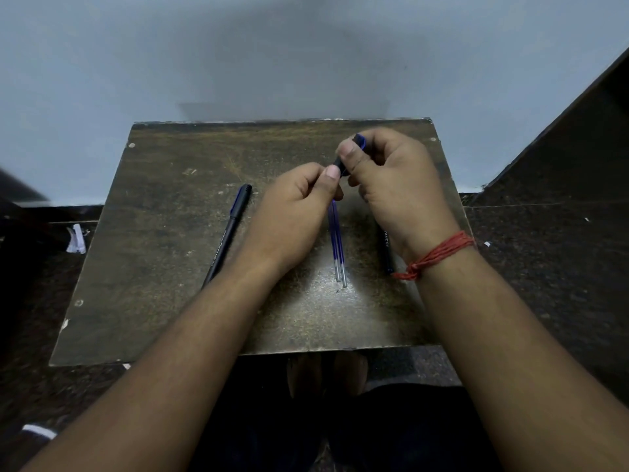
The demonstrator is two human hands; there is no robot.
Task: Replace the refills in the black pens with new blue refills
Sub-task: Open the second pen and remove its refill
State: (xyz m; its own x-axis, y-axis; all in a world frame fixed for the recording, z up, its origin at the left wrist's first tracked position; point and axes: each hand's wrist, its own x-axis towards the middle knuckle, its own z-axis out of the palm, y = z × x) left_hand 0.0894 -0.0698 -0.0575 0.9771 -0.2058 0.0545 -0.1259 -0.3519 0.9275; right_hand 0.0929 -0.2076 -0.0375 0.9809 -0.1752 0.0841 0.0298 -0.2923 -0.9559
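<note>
I see bare worn wooden board (163, 267) left of capped black pen (227, 233); thin blue refills (337, 243) block centre, second black pen (386, 253) right.

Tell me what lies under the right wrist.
Under the right hand wrist lies a black pen on the table; only its lettered lower part shows, the rest is covered.

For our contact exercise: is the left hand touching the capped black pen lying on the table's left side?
Apart. The head view shows bare table between the left hand and the capped black pen.
</note>
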